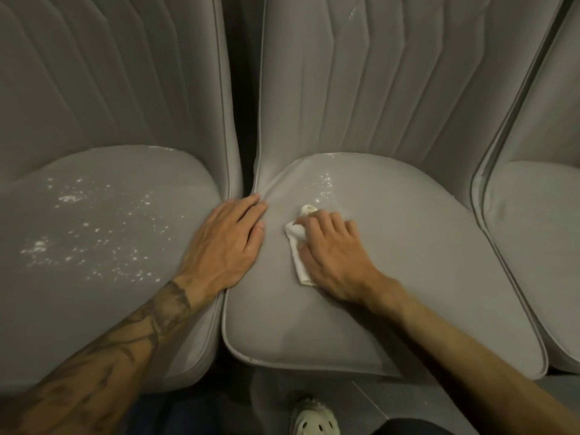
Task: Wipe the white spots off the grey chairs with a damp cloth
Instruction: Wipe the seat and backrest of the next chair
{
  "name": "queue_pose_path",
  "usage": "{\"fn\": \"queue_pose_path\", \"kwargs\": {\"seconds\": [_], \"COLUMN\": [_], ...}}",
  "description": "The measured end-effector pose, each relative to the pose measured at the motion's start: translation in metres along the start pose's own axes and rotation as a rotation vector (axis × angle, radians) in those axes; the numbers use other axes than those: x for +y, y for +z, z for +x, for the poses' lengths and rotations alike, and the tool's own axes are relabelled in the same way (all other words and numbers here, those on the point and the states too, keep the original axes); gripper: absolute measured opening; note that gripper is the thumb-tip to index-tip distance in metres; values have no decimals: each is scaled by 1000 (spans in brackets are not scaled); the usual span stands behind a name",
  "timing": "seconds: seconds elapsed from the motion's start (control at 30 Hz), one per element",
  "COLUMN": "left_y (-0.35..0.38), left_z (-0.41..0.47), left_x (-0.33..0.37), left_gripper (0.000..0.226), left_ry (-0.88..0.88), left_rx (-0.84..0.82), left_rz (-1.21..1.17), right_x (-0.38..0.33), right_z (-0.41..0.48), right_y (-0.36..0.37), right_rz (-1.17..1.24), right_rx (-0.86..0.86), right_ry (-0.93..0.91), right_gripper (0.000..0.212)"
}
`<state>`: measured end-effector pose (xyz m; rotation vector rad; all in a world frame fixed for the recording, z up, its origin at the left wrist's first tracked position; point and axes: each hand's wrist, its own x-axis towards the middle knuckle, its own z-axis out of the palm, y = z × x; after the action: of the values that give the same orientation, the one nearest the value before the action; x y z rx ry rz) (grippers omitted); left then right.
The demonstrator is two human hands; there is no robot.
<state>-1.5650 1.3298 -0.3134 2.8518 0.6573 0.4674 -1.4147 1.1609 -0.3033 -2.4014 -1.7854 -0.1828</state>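
Three grey padded chairs stand side by side. The left chair's seat [103, 296] carries many white spots [94, 233]. On the middle chair's seat [392, 277] a small cluster of white spots [326, 183] lies near the backrest. My right hand [332, 252] presses a folded white cloth [298, 246] onto the middle seat, fingers curled over it, just below that cluster. My left hand [229, 243] rests flat with straight fingers across the gap between the left and middle seats.
A third grey chair [539, 246] stands at the right edge. Ribbed backrests rise behind all seats; a few white flecks [353, 15] mark the middle backrest. A dark gap [238, 89] separates the left and middle chairs. My light shoe [314, 416] shows on the floor below.
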Motion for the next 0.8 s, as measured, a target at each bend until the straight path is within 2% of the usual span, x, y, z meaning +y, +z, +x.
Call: {"fn": "queue_pose_path", "kwargs": {"seconds": [0.07, 0.17, 0.23, 0.3, 0.43, 0.5, 0.6, 0.67, 0.73, 0.8], "left_y": [-1, -3, -4, -4, -5, -4, -1, 1, 2, 3], "left_z": [0, -1, -1, 0, 0, 0, 0, 1, 1, 2], "left_x": [0, 0, 1, 2, 3, 2, 1, 0, -1, 0], "left_gripper": [47, 51, 52, 50, 50, 50, 53, 53, 53, 52], "left_ry": [-1, 4, 6, 0, -12, -13, -12, -3, 0, -3], "left_rx": [-5, -8, -12, -18, -25, -25, -25, -23, -29, -30], "left_rz": [-1, -18, -12, 1, -5, -1, 0, 3, 10, 14], "right_x": [-18, -57, -42, -11, 40, 24, -9, 11, 59, 110], "right_z": [0, -23, -22, -9, 16, 22, 14, 11, 14, 20], "right_y": [4, 11, 7, 1, 3, 9, 17, 16, 14, 11], "right_rz": [10, 125, 140, 83, -74, -82, 49, 75, 37, -14], "right_rx": [24, 2, -6, -2, -2, 25, 52, 50, 47, 20], "right_ry": [-7, -257, -288, -187, 184, 178, -49, -90, 42, 286], "right_gripper": [35, 35, 34, 33, 37, 38, 36, 34, 36, 38]}}
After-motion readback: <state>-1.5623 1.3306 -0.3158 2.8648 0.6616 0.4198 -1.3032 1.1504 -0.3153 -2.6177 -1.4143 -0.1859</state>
